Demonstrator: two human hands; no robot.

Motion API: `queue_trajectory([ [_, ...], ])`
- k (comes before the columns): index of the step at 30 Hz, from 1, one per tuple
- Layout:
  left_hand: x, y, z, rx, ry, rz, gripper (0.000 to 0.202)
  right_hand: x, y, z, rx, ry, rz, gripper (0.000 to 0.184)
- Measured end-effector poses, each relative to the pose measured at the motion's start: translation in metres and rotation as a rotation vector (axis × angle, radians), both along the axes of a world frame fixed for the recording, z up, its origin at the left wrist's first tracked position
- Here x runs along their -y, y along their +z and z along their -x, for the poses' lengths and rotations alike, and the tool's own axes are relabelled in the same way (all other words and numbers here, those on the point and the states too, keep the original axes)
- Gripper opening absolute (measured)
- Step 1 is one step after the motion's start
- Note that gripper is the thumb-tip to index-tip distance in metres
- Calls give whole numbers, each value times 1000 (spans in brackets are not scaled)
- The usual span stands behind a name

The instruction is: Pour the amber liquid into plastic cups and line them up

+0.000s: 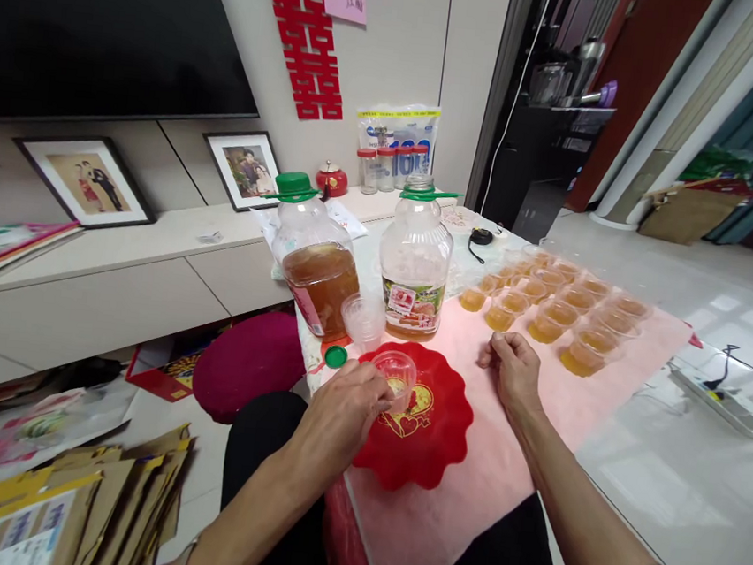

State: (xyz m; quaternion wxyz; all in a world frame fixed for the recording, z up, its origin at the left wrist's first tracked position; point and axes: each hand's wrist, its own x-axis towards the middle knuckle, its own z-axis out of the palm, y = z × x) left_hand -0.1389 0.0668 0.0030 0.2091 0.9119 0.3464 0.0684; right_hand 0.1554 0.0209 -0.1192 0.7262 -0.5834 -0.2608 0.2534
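Observation:
My left hand (340, 417) is closed on a small clear plastic cup (396, 376) that stands empty on a red scalloped plate (431, 439). My right hand (513, 369) rests on the pink cloth (476, 496) to the right of the plate, fingers curled with nothing visible in them. Behind the plate stand two large clear jugs: a capped one (315, 263) about half full of amber liquid, and an uncapped one (415, 264) nearly empty. A stack of empty clear cups (364, 319) stands between them. A loose green cap (336, 357) lies by the plate.
Several small cups of amber liquid (551, 304) stand in rows on the cloth at the right. A low cabinet (117, 275) with framed photos runs along the left. Cardboard (63, 492) and a round magenta cushion (249, 363) lie on the floor. A power strip (721, 400) lies at right.

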Motion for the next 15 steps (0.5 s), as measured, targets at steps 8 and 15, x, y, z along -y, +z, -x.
queue_trajectory([
  [8,6,-15,0,45,11,-27,21,5,3,4,133,22,30,24],
  [15,14,-10,-1,71,21,-46,27,-12,31,23,288,168,-6,43],
])
